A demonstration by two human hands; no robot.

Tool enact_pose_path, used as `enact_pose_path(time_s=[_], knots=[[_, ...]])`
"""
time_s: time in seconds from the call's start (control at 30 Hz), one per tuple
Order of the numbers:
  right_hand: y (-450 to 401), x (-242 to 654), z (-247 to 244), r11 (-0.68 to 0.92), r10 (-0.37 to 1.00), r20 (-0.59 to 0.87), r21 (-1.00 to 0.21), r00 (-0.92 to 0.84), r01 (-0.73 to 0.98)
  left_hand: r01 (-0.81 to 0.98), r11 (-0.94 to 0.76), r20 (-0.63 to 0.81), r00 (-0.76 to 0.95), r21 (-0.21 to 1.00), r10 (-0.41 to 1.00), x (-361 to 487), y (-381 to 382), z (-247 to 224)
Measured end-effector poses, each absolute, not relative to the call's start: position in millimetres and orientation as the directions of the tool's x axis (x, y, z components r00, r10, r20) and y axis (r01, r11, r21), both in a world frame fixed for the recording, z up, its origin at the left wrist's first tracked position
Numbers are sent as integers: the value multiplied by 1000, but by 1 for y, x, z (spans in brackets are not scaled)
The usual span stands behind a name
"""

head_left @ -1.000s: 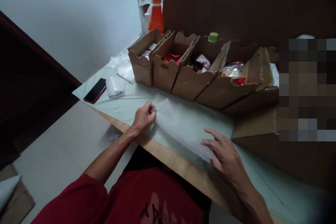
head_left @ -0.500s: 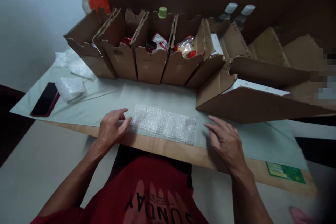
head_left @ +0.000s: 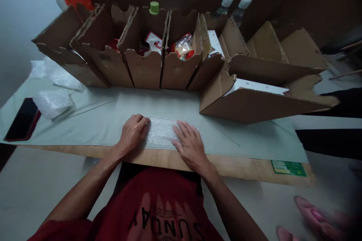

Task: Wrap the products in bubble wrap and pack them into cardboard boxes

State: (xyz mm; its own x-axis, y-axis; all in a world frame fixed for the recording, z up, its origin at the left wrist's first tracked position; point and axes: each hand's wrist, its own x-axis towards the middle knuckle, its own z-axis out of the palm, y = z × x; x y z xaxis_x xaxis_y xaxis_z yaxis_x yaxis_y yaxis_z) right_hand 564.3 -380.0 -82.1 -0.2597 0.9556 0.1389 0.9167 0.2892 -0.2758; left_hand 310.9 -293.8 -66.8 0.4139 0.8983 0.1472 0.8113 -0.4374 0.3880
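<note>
A strip of bubble wrap [head_left: 160, 131] lies flat near the front edge of the cloth-covered table. At its left end, my left hand [head_left: 134, 132] is closed, with its fingertips on the wrap's edge. My right hand [head_left: 189, 144] lies over the right part of the strip, palm down with the fingers spread, and covers much of that end. Further left, a folded bubble wrap piece [head_left: 52, 103] rests beside a dark phone [head_left: 23, 119] with a red edge.
Several open cardboard bins [head_left: 146, 68] line the back, some holding red packets. A wide cardboard bin [head_left: 263, 106] juts forward at the right. Bottles [head_left: 240, 9] rise behind. A green packet [head_left: 289, 168] lies at the front right edge. Another person's feet [head_left: 313, 214] show at the lower right.
Both hands have come onto the bubble wrap: the left now grips its left end, the right has moved inward over its right part. The view has shifted to the right.
</note>
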Motion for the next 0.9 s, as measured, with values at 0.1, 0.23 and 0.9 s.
enact_pose_path(time_s=[0.1, 0.23, 0.9], knots=[[-407, 617, -81, 127, 977, 195, -239, -80, 963, 805, -449, 147, 426, 388, 893, 310, -294, -67], [-406, 638, -64, 41, 959, 280, -288, 44, 957, 797, -468, 131, 454, 381, 881, 307, -288, -62], [-371, 619, -12, 377, 736, 676, -445, 29, 812, 598, -544, 433, 334, 589, 837, 291, -276, -14]])
